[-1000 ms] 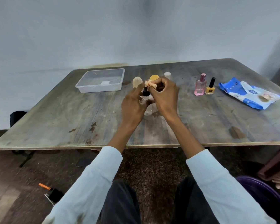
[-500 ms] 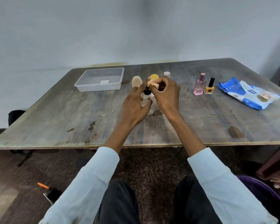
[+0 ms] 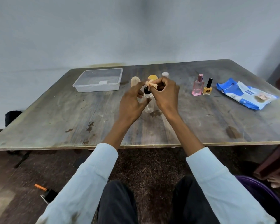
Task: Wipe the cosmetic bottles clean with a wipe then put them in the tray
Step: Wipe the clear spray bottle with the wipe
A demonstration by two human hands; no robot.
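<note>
At frame centre your left hand [image 3: 131, 103] grips the clear spray bottle [image 3: 147, 101]; your right hand [image 3: 165, 96] pinches a crumpled wipe [image 3: 150, 83] on its cap. The tray [image 3: 98, 80] sits upper left; pink bottle [image 3: 197, 85], yellow polish [image 3: 208, 88] and wipes pack [image 3: 246, 92] to the right.

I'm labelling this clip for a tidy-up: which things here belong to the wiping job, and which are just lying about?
Job: clear spray bottle held by left hand; wipe pinched by right hand; pink bottle; yellow polish bottle; tray; wipes pack.
Lying about: purple tub; orange-tipped gadget on floor.
</note>
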